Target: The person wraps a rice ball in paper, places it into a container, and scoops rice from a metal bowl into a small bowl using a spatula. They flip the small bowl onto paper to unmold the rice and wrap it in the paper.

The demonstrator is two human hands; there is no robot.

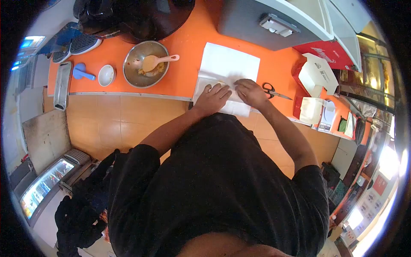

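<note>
White sheets (239, 55) lie at the front of the orange counter, with a translucent, plastic-like sheet (203, 84) folded over their left part. My left hand (212, 97) rests flat on the folded sheet, fingers stretched out and slightly apart. To its right, my right hand (251, 92) has its fingers bent and drawn together at the translucent sheet's edge, closed on it. Something small and pale shows beside the left fingertips; its kind is hidden. A pair of scissors (275, 92) with black handles lies just right of my right hand.
On the orange counter (188, 51), a metal bowl (128, 68) holds yellowish food and a pinkish ladle (150, 63). Left of it are a white bowl (106, 76), a blue scoop-like tool (83, 72) and a metal tray (63, 85). Boxes (317, 75) stand at right.
</note>
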